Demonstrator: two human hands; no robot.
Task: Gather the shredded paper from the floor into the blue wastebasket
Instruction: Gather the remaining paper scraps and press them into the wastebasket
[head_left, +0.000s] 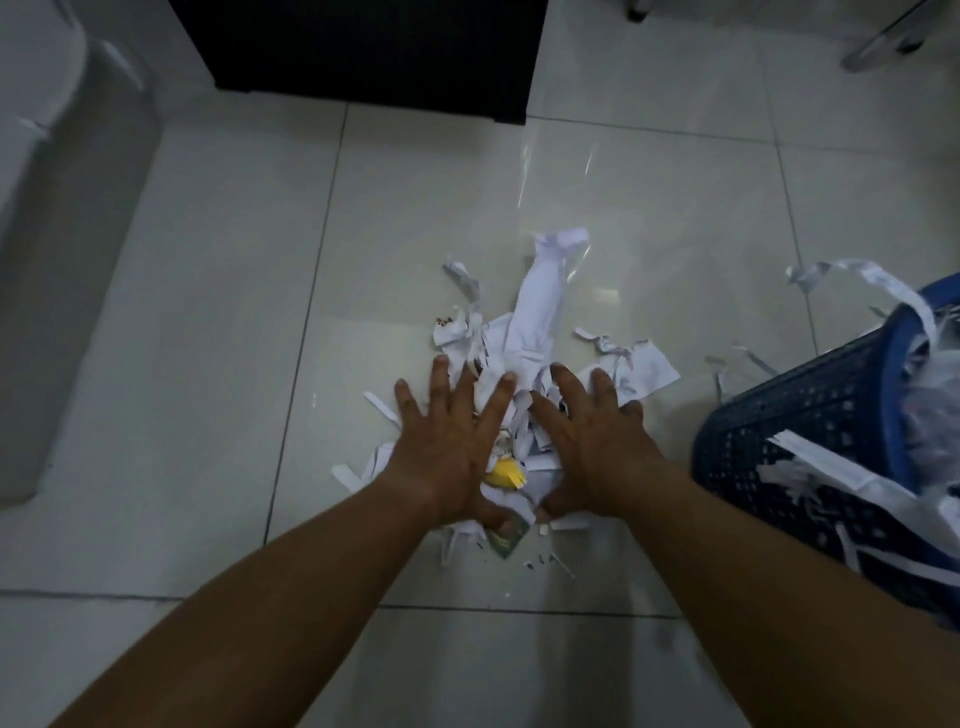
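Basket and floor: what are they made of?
The basket looks like blue plastic: its wall is moulded with rows of small holes and has a dull sheen. The floor seems to be glazed tile: it is pale and glossy, with thin joint lines and reflections on it.

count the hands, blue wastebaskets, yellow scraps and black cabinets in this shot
hands: 2, left hand and right hand
blue wastebasket: 1
yellow scrap: 1
black cabinet: 1
total: 5
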